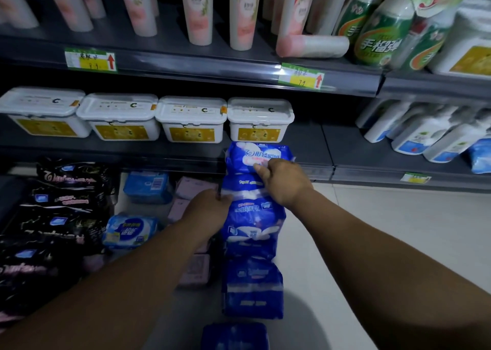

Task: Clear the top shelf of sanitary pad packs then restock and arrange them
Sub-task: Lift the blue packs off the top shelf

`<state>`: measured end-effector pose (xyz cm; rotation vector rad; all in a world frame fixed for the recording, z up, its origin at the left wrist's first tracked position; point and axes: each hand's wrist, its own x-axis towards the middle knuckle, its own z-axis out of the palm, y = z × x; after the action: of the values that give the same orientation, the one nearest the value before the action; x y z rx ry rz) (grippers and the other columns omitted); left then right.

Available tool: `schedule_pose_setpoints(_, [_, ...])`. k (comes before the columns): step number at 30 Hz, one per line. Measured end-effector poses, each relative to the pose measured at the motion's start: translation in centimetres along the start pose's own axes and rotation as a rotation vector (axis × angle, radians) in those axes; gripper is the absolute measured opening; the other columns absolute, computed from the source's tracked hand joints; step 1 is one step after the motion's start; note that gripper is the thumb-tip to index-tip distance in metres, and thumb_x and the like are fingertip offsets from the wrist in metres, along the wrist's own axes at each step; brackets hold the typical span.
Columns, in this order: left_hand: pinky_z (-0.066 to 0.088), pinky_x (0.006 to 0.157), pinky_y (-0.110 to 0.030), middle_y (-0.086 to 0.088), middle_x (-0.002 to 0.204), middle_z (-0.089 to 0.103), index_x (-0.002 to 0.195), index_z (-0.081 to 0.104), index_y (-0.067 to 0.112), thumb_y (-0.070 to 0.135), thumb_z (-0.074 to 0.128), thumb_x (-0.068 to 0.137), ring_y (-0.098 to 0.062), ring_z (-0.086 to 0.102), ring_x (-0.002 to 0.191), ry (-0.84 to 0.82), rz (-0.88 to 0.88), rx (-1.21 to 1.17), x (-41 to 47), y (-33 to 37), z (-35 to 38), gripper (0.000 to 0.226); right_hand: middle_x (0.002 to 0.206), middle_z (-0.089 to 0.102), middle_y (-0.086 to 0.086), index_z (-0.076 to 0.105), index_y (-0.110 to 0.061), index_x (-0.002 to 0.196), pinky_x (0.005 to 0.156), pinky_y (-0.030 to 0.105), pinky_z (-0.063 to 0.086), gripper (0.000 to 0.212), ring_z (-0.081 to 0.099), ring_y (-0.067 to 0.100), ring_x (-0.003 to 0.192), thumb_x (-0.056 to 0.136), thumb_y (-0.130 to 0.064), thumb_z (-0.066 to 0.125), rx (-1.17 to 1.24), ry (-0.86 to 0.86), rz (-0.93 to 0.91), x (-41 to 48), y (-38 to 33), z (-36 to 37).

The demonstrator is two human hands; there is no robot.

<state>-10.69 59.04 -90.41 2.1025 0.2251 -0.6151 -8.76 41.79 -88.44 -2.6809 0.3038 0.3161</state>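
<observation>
Dim shop shelving (186, 65) fills the far side of your view, with a pale tiled floor (385, 230) spreading out on the right. At the left a big heap of black packs (53, 216) lies low down. In the middle, a long row of blue pad packs (252, 222) runs from close to you out to the front edge of the lower shelf; you cannot tell whether it rests on the floor or is carried between your arms.

On the lower shelf four white tubs (119, 118) with yellow labels stand side by side, and white bottles (430, 134) lean at the far right. Pink bottles (196, 9) stand along the upper shelf, one lying on its side, with green bottles (380, 36) to their right.

Just left of the blue row lie pink packs (194, 270) and two light blue packs (130, 230).

Your right hand (284, 182) sits on the far end of the row, fingers curled and pinching the farthest blue pack (255, 153). Your left hand (210, 208) is against the row's left side; its fingertips are hidden, so the grip cannot be told.

Two green price tags (301, 76) with red arrows hang on the upper shelf edge.
</observation>
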Motion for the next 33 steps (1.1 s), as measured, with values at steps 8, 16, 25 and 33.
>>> schedule_pose_setpoints(8, [0.040,0.064,-0.029,-0.005,0.107,0.061,0.112,0.058,0.014,0.058,0.046,0.093,-0.019,0.057,0.084,0.094,0.050,0.247,0.7,0.7,-1.0,0.049,0.119,0.061,0.011,0.060,-0.014,0.111,0.096,0.045,0.046,0.043,0.054,0.029,0.112,0.098,-0.051,0.043,-0.027,0.058,-0.051,-0.4,-0.4,-0.5])
schedule_pose_setpoints(16, [0.042,0.088,-0.036,-0.009,0.135,0.049,0.135,0.044,0.017,0.056,0.050,0.092,-0.026,0.049,0.120,0.267,0.325,0.479,0.9,2.1,-2.5,0.059,0.146,0.042,0.008,0.046,-0.016,0.139,0.110,0.042,0.033,0.051,0.037,0.029,0.134,0.100,-0.048,0.043,-0.078,0.110,-0.168,-0.1,-1.3,-1.2])
schedule_pose_setpoints(25, [0.024,0.114,-0.039,-0.009,0.159,0.022,0.152,0.027,0.021,0.051,0.048,0.094,-0.026,0.020,0.145,0.316,0.544,0.575,0.1,8.4,-8.5,0.069,0.162,0.015,0.009,0.026,-0.020,0.152,0.120,0.045,0.017,0.060,0.012,0.029,0.148,0.101,-0.047,0.039,-0.183,0.097,-0.245,-0.4,-3.8,-7.5])
schedule_pose_setpoints(33, [0.030,0.114,-0.049,-0.017,0.155,0.030,0.151,0.031,0.014,0.053,0.051,0.090,-0.034,0.030,0.142,0.338,0.521,0.644,-10.1,19.7,-18.5,0.075,0.163,0.012,0.009,0.024,-0.021,0.153,0.120,0.048,0.008,0.060,0.008,0.030,0.149,0.101,-0.047,0.039,-0.248,0.048,-0.289,-6.2,-11.2,-22.2])
